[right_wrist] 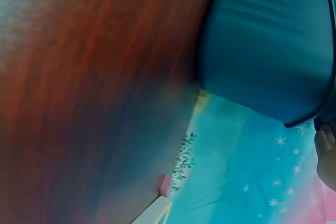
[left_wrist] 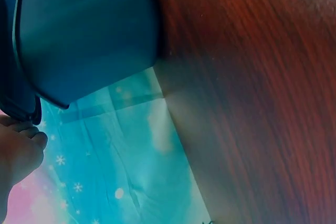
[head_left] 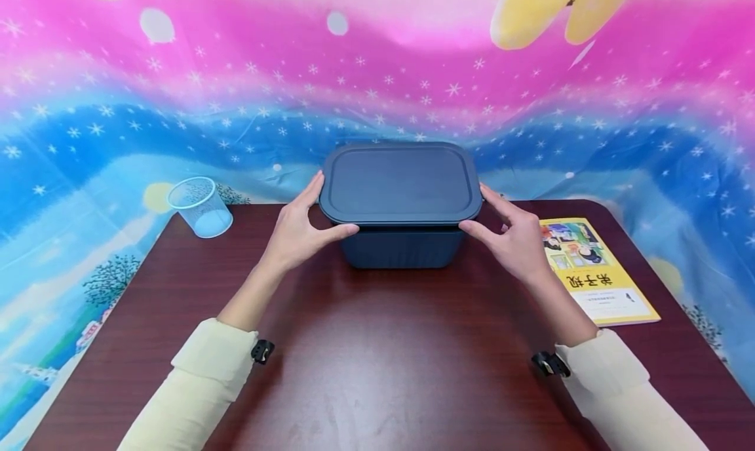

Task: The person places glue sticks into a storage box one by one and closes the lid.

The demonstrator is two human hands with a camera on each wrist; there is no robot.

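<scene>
Both hands, left hand (head_left: 297,231) and right hand (head_left: 516,238), grip the closed lid (head_left: 401,182) of a dark blue box (head_left: 401,248) (not yet lifted) on the surface (head_left: 383,359).

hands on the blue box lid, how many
2. The left hand holds the left edge of the lid on the blue box; the right hand holds its right edge. Thumbs lie at the front rim, fingers along the sides.
</scene>
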